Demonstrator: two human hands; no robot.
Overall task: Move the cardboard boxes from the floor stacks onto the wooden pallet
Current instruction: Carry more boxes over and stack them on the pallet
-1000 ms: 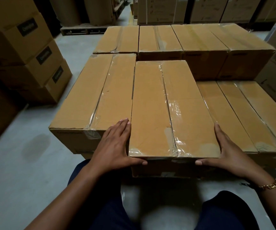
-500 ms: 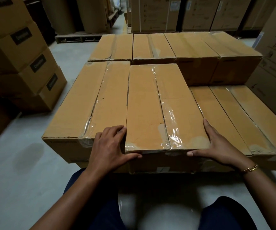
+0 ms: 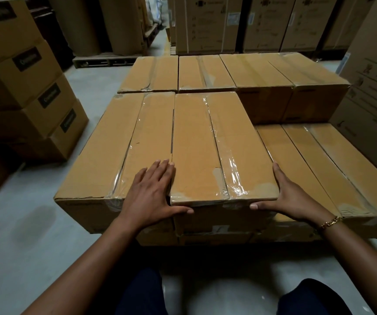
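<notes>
The left hand (image 3: 151,192) is laid flat, fingers straight and together, on the top of the neighbouring box (image 3: 114,151) along the seam. Its thumb is stretched across the near face of the taped box (image 3: 208,144). The right hand (image 3: 289,196) is pressed against the right near corner of that box, with the fingers straight along its side and the thumb on the near face. Nothing is clamped; the box is framed, not gripped.

The taped box is seated on the upper layer, flush against the neighbouring box on its left. The step is judged to be final squaring. Pressure should be applied evenly by both palms, so that the near faces are brought into line without skewing.

To the right, a lower layer of boxes (image 3: 319,160) leaves a step down, and the right hand should be kept clear of that drop. Forward travel is limited by the far row (image 3: 251,71). The pallet is hidden, presumably beneath the stack. Labelled cartons (image 3: 28,87) are stacked at the left, well apart.
</notes>
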